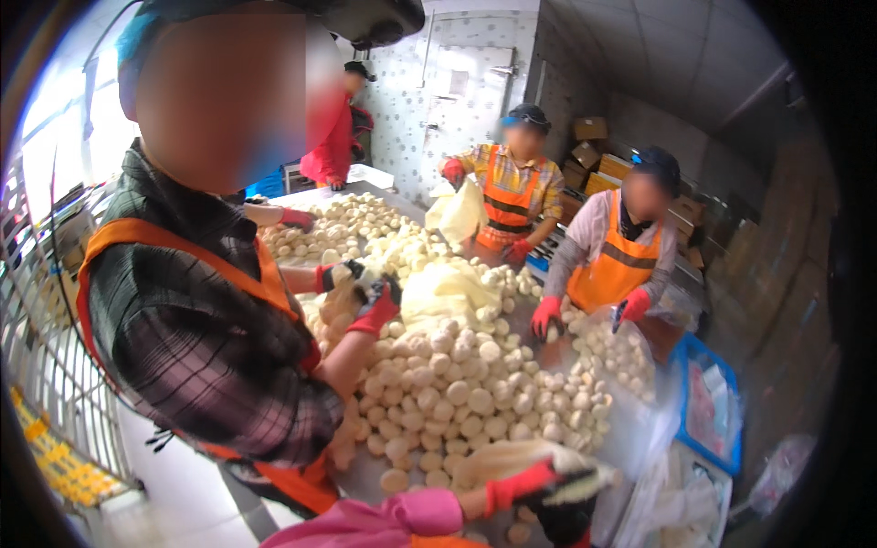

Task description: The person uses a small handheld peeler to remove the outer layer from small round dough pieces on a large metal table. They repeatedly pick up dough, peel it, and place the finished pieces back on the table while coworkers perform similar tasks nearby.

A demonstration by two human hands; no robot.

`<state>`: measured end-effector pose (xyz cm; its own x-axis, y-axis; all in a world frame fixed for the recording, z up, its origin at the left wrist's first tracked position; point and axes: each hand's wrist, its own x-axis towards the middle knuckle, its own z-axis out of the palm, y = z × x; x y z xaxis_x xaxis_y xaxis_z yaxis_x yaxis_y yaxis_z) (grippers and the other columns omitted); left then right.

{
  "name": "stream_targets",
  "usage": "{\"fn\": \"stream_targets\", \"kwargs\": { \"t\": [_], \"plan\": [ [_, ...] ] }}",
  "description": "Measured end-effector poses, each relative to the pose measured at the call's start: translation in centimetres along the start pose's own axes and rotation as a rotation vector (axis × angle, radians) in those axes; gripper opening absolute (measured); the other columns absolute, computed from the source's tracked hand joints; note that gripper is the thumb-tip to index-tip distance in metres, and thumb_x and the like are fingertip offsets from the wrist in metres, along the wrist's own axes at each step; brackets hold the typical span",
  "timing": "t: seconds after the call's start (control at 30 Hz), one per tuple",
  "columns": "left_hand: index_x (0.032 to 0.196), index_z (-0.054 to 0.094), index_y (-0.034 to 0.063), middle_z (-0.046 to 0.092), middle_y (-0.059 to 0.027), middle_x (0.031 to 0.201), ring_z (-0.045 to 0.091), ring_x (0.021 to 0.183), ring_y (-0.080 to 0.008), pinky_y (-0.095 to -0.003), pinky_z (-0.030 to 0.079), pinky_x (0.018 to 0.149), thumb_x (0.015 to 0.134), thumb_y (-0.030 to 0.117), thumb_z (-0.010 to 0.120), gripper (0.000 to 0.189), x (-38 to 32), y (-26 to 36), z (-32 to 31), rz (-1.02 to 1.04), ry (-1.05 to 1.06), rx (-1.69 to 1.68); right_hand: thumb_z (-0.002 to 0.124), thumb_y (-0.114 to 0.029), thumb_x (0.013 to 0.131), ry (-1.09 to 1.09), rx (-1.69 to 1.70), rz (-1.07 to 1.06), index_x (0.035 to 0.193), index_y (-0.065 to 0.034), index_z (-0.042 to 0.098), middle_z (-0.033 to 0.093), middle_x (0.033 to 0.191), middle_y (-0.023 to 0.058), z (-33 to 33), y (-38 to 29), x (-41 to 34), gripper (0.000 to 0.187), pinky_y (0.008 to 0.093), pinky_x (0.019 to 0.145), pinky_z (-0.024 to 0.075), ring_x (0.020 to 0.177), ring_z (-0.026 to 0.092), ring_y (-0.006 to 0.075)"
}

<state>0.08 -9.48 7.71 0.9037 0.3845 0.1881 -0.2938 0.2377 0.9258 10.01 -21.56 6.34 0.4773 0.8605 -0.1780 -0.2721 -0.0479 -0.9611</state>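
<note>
My left hand [531, 483], in a red glove with dark fingers below a pink sleeve, grips a cream cloth [507, 457] at the table's near side. Just under the cloth's right end is my right hand [567, 522], in a dark glove with red at the cuff. The frame's bottom edge cuts it off, and its grip is unclear. Beyond the cloth rises a large heap of pale, round bun-like pieces [445, 390]. A few loose pieces [519, 531] lie on the metal table [363, 479] beside my hands.
At my left, a co-worker [205, 356] in an orange apron holds a beige cloth [340, 301]. Across the table, one person [510, 198] lifts a cream cloth [458, 209]; another [613, 253] handles a clear plastic bag [616, 349] of pieces. A blue crate [678, 397] stands right.
</note>
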Motion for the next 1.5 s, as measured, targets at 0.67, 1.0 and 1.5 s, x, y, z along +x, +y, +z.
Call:
{"fn": "stream_targets", "kwargs": {
  "t": [0.67,1.0,1.5],
  "plan": [
    [0.147,0.034,0.0037,0.048,-0.0082,0.139,0.047,0.126,-0.0168,-0.0319,0.04,0.104,0.1,0.027,0.054,0.056,-10.7,2.9,-6.8,0.018,0.148,0.15,0.063,-0.013,0.086,0.123,-0.227,-0.635,0.088,-0.0017,0.062,0.061,0.082,0.0024,2.8,-9.4,-1.6,0.012,0.0307,0.075,0.0472,0.077,0.057,0.0157],
    [0.154,0.016,0.0083,0.058,-0.01,0.119,0.058,0.102,-0.0232,-0.0389,0.04,0.101,0.105,0.04,0.032,0.061,-7.4,-4.3,-3.3,0.472,-0.382,-0.222,0.073,-0.022,0.069,-0.128,-1.273,-0.868,0.103,-0.0088,0.062,0.065,0.092,0.0107,6.1,-3.7,-3.7,0.038,0.0433,0.07,0.0502,0.083,0.063,0.0323],
    [0.14,0.043,0.0015,0.051,-0.0083,0.137,0.049,0.122,-0.0196,-0.0335,0.038,0.106,0.099,0.019,0.047,0.045,-2.9,-7.4,-1.2,0.024,0.23,-0.404,0.069,-0.025,0.073,-0.028,-1.37,-0.664,0.129,-0.0126,0.051,0.052,0.127,0.0102,3.9,-2.1,-6.1,0.06,0.0444,0.09,0.0414,0.111,0.053,0.0311]
  ]
}}
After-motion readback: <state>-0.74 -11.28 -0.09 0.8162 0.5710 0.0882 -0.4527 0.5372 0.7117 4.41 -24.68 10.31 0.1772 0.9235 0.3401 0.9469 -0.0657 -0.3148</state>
